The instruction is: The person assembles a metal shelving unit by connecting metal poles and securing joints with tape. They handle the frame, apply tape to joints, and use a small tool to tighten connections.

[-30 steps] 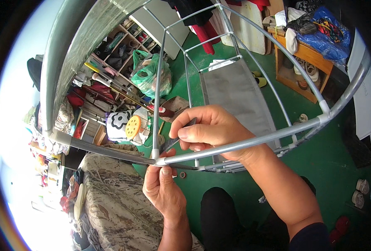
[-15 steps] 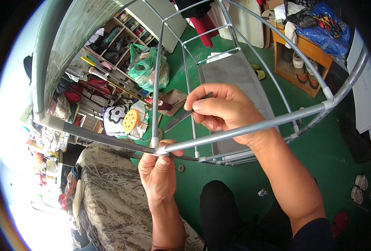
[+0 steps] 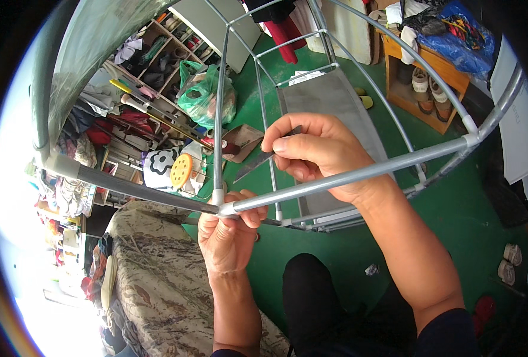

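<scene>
A frame of grey metal tubes (image 3: 335,179) joined by whitish plastic connectors stands in front of me. My left hand (image 3: 227,241) grips its near corner connector (image 3: 226,208) from below, thumb in front and fingers behind the tubes. Above the front tube, my right hand (image 3: 320,154) pinches a thin dark knife blade (image 3: 253,166) between thumb and fingers. The blade's tip slants down and left, apart from the upright tube (image 3: 218,131). My palm and fingers hide the other end of the blade.
A grey panel (image 3: 329,101) lies inside the frame. A camouflage-patterned cover (image 3: 157,268) drapes at lower left. Behind are a cluttered shelf (image 3: 157,50), a green plastic bag (image 3: 207,95) and a yellow perforated disc (image 3: 181,171). A wooden cabinet (image 3: 398,104) holding shoes stands at the right.
The near corner has shifted slightly up and left. My left-hand fingers have moved further over the connector. My right hand still holds the blade in nearly the same place.
</scene>
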Tool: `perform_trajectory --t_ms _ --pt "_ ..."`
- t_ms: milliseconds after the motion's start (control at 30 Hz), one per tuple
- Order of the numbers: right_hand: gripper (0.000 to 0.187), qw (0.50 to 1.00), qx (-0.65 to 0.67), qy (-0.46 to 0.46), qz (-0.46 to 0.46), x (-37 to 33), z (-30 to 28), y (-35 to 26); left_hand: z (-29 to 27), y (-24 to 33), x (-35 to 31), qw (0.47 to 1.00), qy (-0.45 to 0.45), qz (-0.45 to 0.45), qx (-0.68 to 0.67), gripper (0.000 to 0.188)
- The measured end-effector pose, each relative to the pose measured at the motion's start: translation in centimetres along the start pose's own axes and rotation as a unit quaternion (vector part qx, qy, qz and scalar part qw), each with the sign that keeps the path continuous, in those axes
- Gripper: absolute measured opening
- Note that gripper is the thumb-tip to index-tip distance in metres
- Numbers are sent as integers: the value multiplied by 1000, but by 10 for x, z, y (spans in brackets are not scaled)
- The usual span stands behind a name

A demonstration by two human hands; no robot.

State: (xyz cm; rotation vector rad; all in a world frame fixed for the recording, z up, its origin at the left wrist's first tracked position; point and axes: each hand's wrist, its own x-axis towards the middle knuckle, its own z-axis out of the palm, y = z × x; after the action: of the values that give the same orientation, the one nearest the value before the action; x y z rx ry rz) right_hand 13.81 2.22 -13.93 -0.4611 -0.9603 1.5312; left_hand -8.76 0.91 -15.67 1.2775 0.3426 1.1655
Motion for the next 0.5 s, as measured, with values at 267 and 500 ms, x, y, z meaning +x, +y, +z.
perform_trajectory --t_ms 267,500 --pt "14 1000 -1 -5 -4 3 -6 3 -1 -11 -2 998 -11 49 -33 26" --pt "14 1000 -4 2 4 4 -6 5 16 -8 -8 967 120 113 196 27"
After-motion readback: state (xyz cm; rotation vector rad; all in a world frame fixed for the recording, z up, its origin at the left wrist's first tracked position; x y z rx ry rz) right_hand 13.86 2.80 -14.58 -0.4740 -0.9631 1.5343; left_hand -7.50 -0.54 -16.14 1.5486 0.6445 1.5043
